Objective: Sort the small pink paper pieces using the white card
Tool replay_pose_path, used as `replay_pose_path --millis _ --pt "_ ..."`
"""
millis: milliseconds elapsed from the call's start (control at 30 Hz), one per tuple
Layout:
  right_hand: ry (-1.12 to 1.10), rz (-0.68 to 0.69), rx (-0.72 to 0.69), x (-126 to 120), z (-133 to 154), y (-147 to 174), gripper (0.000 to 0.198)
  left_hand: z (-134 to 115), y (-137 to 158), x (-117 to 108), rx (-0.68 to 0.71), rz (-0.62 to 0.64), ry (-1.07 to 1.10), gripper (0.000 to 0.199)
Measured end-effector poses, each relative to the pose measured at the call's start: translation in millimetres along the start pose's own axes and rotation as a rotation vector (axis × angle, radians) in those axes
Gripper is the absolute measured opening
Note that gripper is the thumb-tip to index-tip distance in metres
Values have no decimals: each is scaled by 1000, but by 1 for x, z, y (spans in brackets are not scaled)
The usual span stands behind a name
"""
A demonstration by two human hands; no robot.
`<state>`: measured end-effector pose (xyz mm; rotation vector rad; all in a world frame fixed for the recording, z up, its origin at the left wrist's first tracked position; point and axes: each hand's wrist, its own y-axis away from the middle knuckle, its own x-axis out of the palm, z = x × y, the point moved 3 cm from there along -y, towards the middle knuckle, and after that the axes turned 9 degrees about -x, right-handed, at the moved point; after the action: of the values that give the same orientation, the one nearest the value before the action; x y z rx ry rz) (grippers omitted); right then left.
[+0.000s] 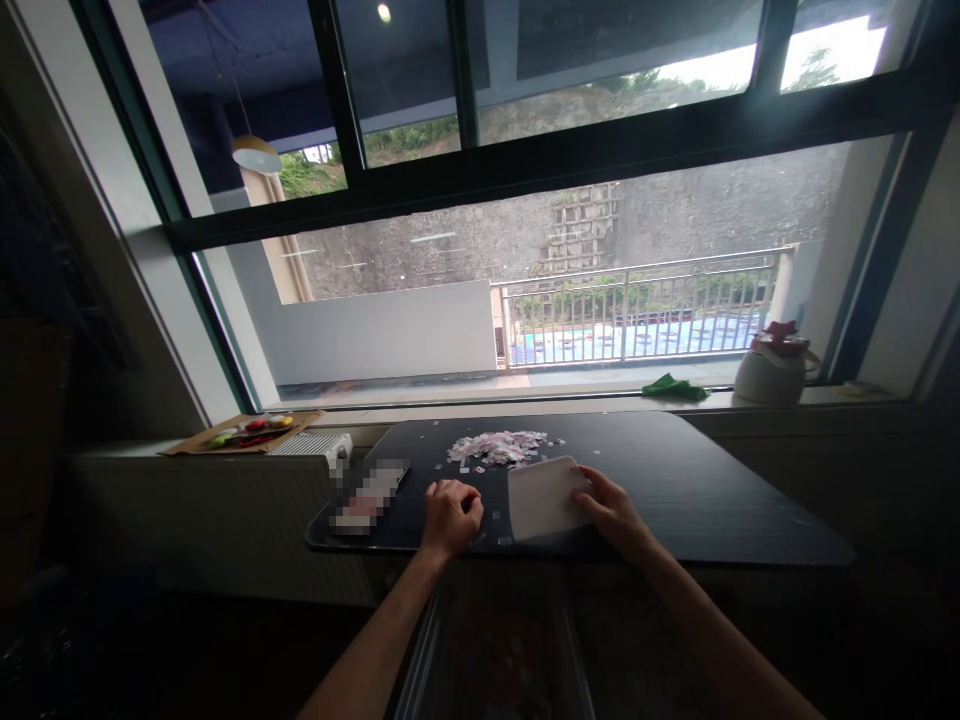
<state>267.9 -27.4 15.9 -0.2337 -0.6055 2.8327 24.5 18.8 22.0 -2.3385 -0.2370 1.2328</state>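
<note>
My left hand (452,514) rests at the near edge of the dark table (675,500), its fingers curled in. Whatever those fingers hold, if anything, is too small to make out. Between the thumb and fingers of my right hand (611,508) is the right edge of a pale flat rectangular piece (546,500) with rounded corners; its exact kind is unclear. Just beyond both hands lies a loose pile of small whitish-pink paper-like pieces (495,448). A few stray bits are scattered around the pile and between my hands.
A blurred-out flat object (371,497) lies at the table's left end. On the sill stand a white jug (771,375) with a red top and a green cloth (675,388). Left are a radiator (307,450) and a brown board (217,437) with colourful items. A clear container (495,650) sits below the table.
</note>
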Motion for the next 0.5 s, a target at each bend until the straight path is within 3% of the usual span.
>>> replay_pose_path --millis 300,500 --pt "-37 190 23 9 2 1 43 0 0 0 6 4 -24 17" --pt "-114 184 45 8 9 3 47 0 0 0 -6 12 -29 17"
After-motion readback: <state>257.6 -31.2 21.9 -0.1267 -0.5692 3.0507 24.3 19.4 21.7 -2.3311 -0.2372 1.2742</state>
